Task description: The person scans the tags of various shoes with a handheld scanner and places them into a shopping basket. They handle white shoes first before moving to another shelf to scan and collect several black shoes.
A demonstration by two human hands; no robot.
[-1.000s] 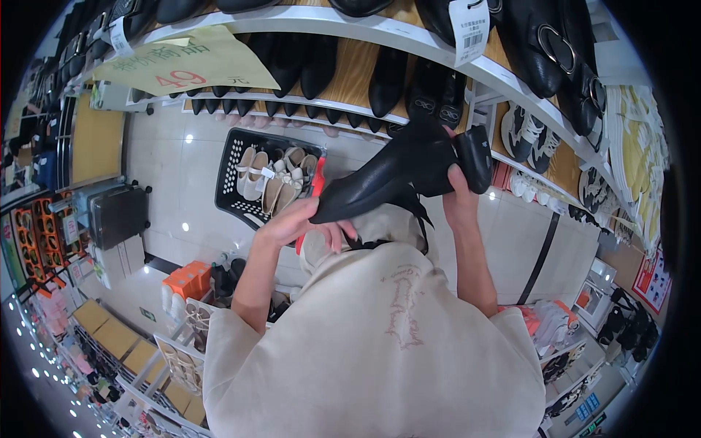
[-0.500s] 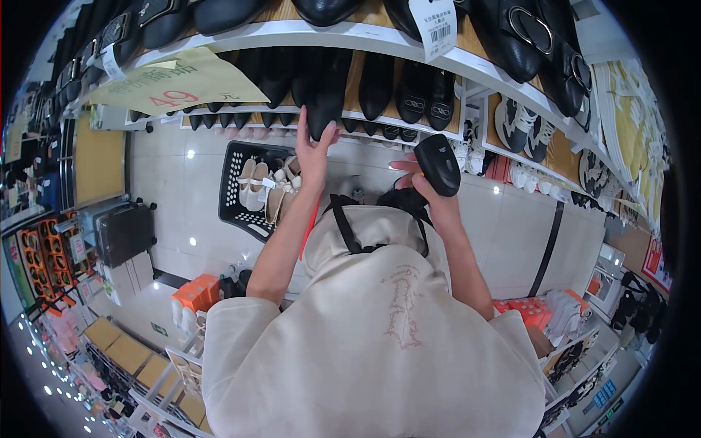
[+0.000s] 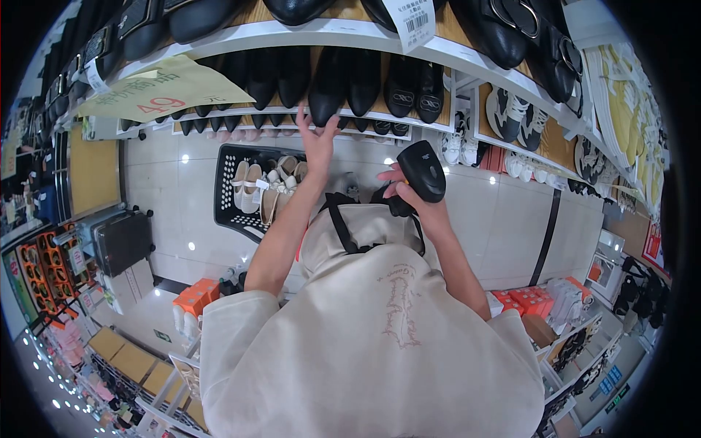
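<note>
The fingers of my left hand (image 3: 318, 150) are spread at the toe of a black pointed shoe (image 3: 326, 98) on the shelf under the top one. The thumb side appears to touch the toe, and one finger stands off to its left. Beside it is a matching black shoe (image 3: 363, 84), and to the right a pair of black shoes with a metal ornament (image 3: 403, 95). My right hand (image 3: 423, 204) is wrapped around a black handheld barcode scanner (image 3: 422, 171), held below the shelf edge. Part of its grip is hidden by the hand.
A black basket (image 3: 228, 208) with several beige shoes stands on the floor left of my left arm. A yellow price sign (image 3: 164, 91) hangs from the upper shelf (image 3: 292, 35). Sneakers (image 3: 505, 113) sit on the right shelf. Orange boxes (image 3: 197, 296) lie behind me.
The black shoe at my left hand has shifted back and to the right, toward its mate. My left fingers have loosened around its toe. The view has turned slightly; the scanner stays in my right hand.
</note>
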